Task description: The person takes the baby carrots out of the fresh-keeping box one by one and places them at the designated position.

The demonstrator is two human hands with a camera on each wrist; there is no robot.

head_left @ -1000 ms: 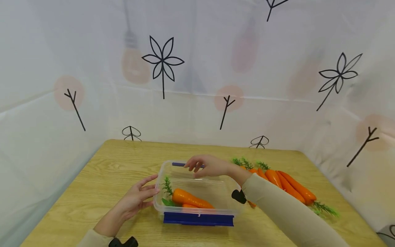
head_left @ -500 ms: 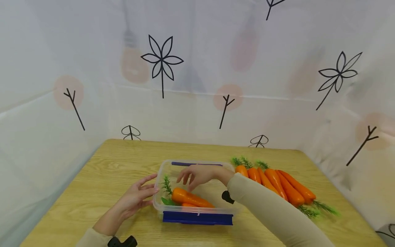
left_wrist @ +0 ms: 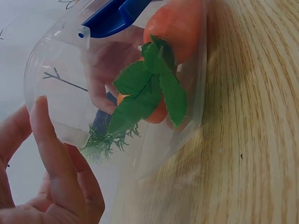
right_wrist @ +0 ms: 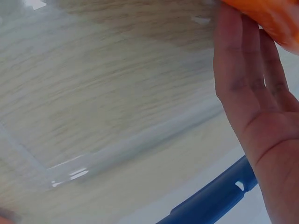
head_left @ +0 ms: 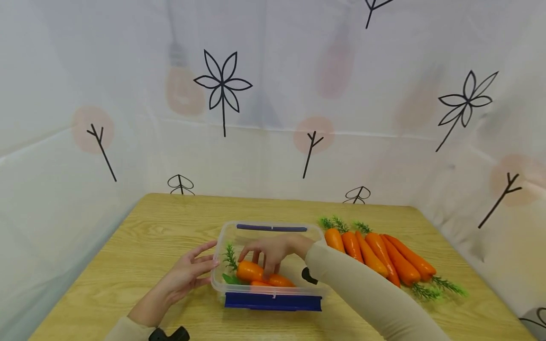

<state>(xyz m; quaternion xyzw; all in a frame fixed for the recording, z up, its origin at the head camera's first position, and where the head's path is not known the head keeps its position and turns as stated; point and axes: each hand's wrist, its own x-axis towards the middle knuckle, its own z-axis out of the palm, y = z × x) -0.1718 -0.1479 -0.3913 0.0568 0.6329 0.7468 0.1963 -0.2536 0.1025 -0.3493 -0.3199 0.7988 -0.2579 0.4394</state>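
Note:
A clear plastic food container (head_left: 216, 279) with blue side clips (head_left: 273, 302) stands lidless on the table. Inside lie an orange carrot (head_left: 247, 271) with feathery green top (head_left: 230, 256) and a second carrot (head_left: 260, 283), partly hidden beneath it, beside broad green leaves (left_wrist: 135, 100). My right hand (head_left: 273, 248) reaches into the container and holds the upper carrot, thumb in front and fingers behind; in the right wrist view its fingers (right_wrist: 231, 51) meet the carrot. My left hand (head_left: 185, 274) rests its extended fingers against the container's left wall.
Several carrots (head_left: 379, 253) with green tops lie in a row right of the container, near my right sleeve (head_left: 367, 289). The wooden table (head_left: 170, 222) ends at a patterned white cloth (head_left: 264, 161) behind.
My right hand has come down and left, from above the container's back edge to the upper carrot inside. The left hand has stayed at the container's left side.

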